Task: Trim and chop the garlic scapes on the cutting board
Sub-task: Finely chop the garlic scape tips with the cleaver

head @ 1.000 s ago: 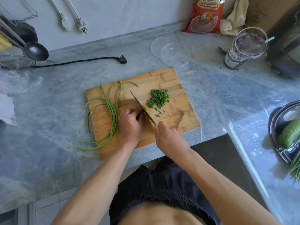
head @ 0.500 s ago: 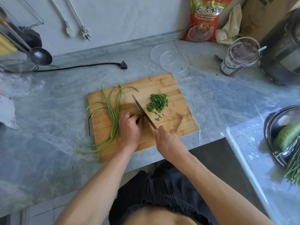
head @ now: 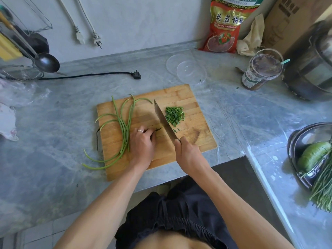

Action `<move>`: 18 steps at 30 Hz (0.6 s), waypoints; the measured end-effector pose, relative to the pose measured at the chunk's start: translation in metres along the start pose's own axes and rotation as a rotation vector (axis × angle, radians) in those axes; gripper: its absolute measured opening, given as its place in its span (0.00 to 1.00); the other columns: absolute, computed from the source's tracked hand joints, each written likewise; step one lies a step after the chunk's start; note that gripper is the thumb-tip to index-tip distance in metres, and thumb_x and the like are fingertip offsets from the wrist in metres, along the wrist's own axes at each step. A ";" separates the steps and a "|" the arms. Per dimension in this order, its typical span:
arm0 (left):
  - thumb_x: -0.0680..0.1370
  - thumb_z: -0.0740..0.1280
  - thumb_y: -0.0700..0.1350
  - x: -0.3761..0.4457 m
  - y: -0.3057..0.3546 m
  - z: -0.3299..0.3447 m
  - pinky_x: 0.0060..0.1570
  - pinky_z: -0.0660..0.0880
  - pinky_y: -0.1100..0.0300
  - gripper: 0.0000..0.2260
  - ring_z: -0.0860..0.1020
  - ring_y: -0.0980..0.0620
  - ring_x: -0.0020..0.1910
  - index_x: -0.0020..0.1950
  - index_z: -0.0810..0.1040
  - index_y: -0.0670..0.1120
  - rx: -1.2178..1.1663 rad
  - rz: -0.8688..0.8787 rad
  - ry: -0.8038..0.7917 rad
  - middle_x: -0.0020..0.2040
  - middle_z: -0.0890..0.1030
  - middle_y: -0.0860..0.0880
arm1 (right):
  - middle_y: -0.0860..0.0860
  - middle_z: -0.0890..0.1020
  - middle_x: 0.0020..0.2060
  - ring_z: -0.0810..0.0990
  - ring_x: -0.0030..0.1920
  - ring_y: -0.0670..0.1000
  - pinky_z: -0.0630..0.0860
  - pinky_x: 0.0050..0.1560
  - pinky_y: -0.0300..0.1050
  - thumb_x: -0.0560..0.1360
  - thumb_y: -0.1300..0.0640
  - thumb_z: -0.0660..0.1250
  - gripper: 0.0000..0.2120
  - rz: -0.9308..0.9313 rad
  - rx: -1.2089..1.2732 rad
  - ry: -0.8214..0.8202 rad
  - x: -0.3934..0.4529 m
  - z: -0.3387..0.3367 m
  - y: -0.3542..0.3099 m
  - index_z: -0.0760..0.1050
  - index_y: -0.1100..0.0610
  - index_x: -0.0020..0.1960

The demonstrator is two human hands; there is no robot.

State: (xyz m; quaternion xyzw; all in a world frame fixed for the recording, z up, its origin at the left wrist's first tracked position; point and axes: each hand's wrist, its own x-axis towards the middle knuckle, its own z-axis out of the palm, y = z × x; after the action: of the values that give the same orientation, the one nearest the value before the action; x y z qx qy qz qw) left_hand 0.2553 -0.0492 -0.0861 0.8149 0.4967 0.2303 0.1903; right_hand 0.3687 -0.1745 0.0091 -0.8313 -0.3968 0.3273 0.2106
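Observation:
A wooden cutting board (head: 181, 95) lies on the grey counter. Several long green garlic scapes (head: 124, 130) lie across its left side, their ends hanging off the near left edge. A small heap of chopped scape pieces (head: 174, 114) sits right of centre. My right hand (head: 188, 153) grips the handle of a knife (head: 162, 119), whose blade is tilted with its flat against the heap. My left hand (head: 142, 144) rests on the board with curled fingers pinching a short dark scape stub (head: 158, 129) left of the blade.
Two clear plastic lids (head: 191, 72) lie behind the board. A jar (head: 258, 71), a red bag (head: 224, 27) and a metal pot (head: 312, 69) stand at the back right. A steel bowl (head: 294, 141) with a cucumber sits right. A black plug (head: 136, 75) lies back left.
The knife has shifted right away from my left hand, its blade now tilted against the chopped heap. My left hand stays in place holding the stub.

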 end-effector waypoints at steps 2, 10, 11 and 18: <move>0.78 0.65 0.44 0.001 0.000 -0.002 0.45 0.73 0.50 0.09 0.75 0.42 0.43 0.52 0.86 0.47 -0.004 -0.001 0.005 0.45 0.81 0.46 | 0.54 0.72 0.31 0.69 0.29 0.54 0.67 0.31 0.50 0.83 0.44 0.49 0.18 -0.027 0.006 0.006 -0.002 0.003 -0.001 0.62 0.54 0.41; 0.77 0.68 0.41 0.003 0.004 -0.002 0.44 0.71 0.51 0.08 0.74 0.43 0.42 0.52 0.86 0.50 -0.012 -0.041 -0.001 0.42 0.80 0.46 | 0.55 0.70 0.31 0.65 0.28 0.55 0.64 0.29 0.48 0.82 0.43 0.47 0.17 -0.062 0.027 -0.014 -0.006 0.014 0.003 0.59 0.50 0.38; 0.78 0.68 0.41 0.002 0.004 -0.002 0.44 0.71 0.51 0.08 0.74 0.43 0.42 0.52 0.86 0.50 -0.011 -0.039 0.001 0.42 0.80 0.47 | 0.55 0.70 0.31 0.64 0.27 0.55 0.62 0.28 0.47 0.80 0.40 0.44 0.18 -0.070 0.025 -0.015 -0.006 0.015 0.003 0.59 0.50 0.39; 0.78 0.65 0.42 0.000 0.004 0.000 0.45 0.71 0.50 0.10 0.74 0.45 0.43 0.53 0.85 0.52 -0.041 -0.052 -0.003 0.43 0.80 0.48 | 0.53 0.70 0.30 0.65 0.25 0.52 0.59 0.26 0.45 0.81 0.41 0.42 0.20 -0.094 -0.011 0.004 -0.002 0.016 0.002 0.61 0.54 0.41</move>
State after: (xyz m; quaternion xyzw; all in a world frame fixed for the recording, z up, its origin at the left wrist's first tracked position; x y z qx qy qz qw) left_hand 0.2579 -0.0510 -0.0839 0.7981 0.5124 0.2341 0.2137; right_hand 0.3569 -0.1759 -0.0023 -0.8135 -0.4368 0.3132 0.2222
